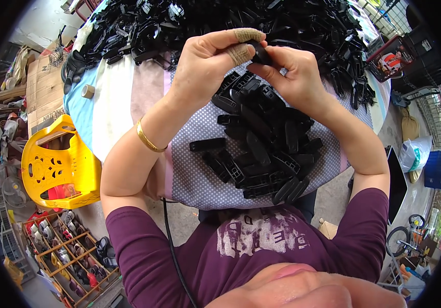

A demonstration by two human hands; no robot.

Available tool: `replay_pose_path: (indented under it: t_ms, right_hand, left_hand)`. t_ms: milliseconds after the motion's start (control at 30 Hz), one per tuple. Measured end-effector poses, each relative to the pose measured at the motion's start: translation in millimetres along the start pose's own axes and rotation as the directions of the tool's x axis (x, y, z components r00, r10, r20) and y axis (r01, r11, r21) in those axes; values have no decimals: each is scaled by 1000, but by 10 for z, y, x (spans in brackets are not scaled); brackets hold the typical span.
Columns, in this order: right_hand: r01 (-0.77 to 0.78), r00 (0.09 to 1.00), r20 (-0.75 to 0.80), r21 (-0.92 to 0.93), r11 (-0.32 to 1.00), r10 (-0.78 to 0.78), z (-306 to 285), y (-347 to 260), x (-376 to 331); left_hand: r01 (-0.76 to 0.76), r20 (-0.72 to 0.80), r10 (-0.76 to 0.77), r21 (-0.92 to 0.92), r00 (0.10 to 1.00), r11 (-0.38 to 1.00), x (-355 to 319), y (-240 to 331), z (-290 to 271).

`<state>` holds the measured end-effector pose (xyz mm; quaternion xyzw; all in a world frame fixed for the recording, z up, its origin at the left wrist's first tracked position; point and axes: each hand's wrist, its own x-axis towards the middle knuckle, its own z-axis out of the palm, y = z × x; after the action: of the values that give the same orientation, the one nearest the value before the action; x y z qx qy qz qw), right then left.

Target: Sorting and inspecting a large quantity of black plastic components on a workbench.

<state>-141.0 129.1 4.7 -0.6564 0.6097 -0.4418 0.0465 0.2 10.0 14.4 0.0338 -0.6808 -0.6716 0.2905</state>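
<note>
Both hands met above a round table, pinching one small black plastic part between them. At left, the left hand, a gold bangle on its wrist, curled its thumb and forefinger, both wrapped in tan tape, over the part's near end, the wrapping seemingly there to spare the skin. At right, the right hand closed its fingertips on the other end, so the part sat raised at the table's middle, apparently for close handling. Below them a small pile of black plastic pieces lay on the dotted cloth, within easy reach, while a far larger heap of like pieces covered the table's far side. A yellow plastic chair stood at far left.
</note>
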Motion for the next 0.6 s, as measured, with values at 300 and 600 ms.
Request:
replay_pose_path:
  t_ms: [300,600]
  right_hand:
    - [134,989,101,-354,926,-105,-493,424,209]
    - [178,984,107,-640,747,-143,-272,239,388]
  left_hand:
    - [180,361,-408,522,839,833,15,294,-103]
    - [-63,27,137,961,990,271,194,-224,-423]
